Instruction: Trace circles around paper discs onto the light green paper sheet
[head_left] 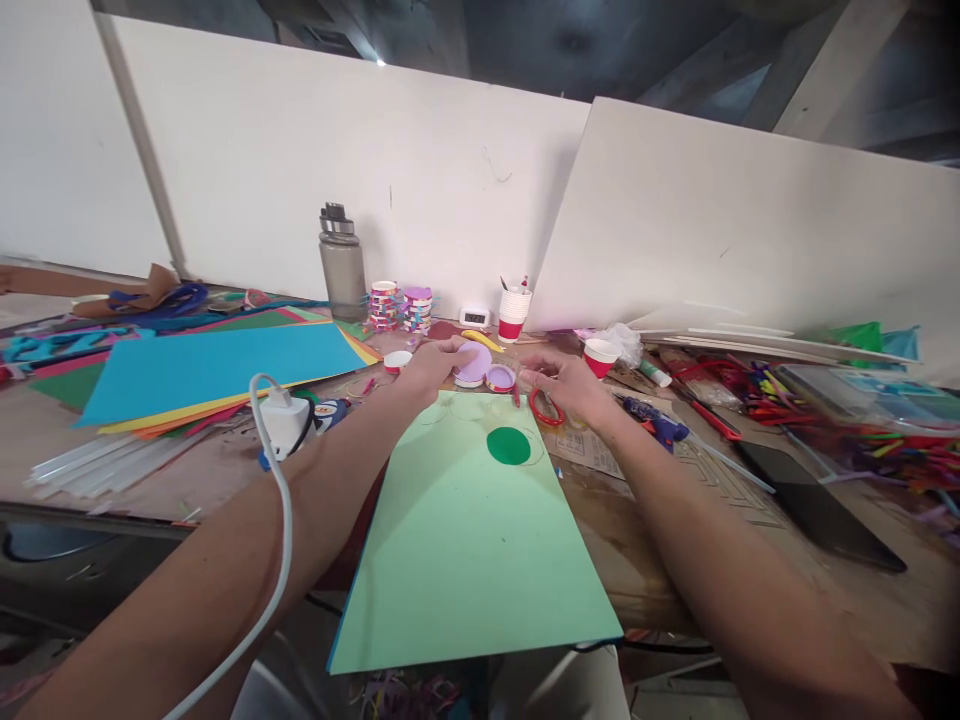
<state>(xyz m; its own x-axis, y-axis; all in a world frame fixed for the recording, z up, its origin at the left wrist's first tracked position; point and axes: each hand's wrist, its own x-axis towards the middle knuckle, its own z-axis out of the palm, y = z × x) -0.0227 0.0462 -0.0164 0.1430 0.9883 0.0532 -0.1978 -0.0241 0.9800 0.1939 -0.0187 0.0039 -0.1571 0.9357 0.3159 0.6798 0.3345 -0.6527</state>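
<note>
My left hand pinches the edge of a round lilac paper disc, which is over a low white cup piece. Just to the right stands another short cup piece with a lilac inside. My right hand is beside it, fingers loosely bent and apart, with nothing visible between them. Below those fingers lie red-handled scissors. Nearer to me, a pale green sheet reaches over the table edge. A dark green paper circle rests on it, near faint drawn circles.
Coloured sheets and glue sticks lie left. Behind stand a bottle, decorated cup stacks, a small clock and paper cups. A glue gun and black tablet-like slab are right. A white cable crosses my left forearm.
</note>
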